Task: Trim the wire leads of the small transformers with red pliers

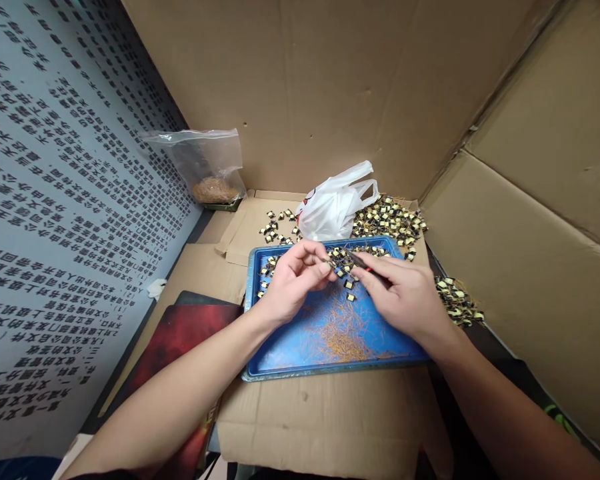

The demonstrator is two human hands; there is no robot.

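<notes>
Over the blue tray (pixel 290 353), my left hand (pixel 300 277) is closed, its thumb and fingertips pinching a small yellow-and-black component (pixel 331 265). My right hand (pixel 405 293) wraps round a dark hand tool with a bit of red (pixel 373 268), whose tip points left toward that component. Several similar yellow-and-black components (pixel 350 297) lie in the tray below and behind my hands. A heap of thin copper-coloured wire bits (pixel 345 340) covers the tray's front middle.
Behind the tray, a white plastic bag (pixel 333 207) stands beside a pile of components (pixel 393 220). Another pile (pixel 457 300) is at the right. A clear bag (pixel 215 167) stands back left; a dark red board (pixel 180 340) lies left. Cardboard walls enclose the back and right.
</notes>
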